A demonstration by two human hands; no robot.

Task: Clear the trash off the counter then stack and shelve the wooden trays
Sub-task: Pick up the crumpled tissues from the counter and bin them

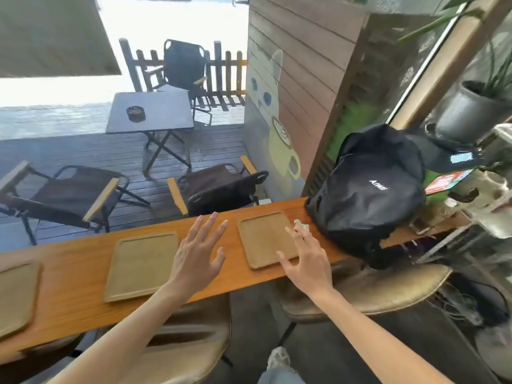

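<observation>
Head view: right hand (307, 261) fingers (291, 232) spread open, reaching for small crumpled pale trash (301, 225) just beyond them on the square wooden tray (263, 239), likely to clear it first; left hand (198, 254) open, holding nothing.

Three flat wooden trays lie apart along the counter (83, 273): left tray (13, 295), middle tray (141, 266), right tray (266, 238); crumpled trash (301, 225) beside the right tray.

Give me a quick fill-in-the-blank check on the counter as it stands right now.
1. ____ wooden trays lie on the counter.
2. The crumpled trash lies between the right tray and the black ____.
3. The left hand hovers with fingers ____, holding nothing.
4. The hand nearest the trash is the ____ hand.

Missing words: three; backpack; spread; right
</observation>
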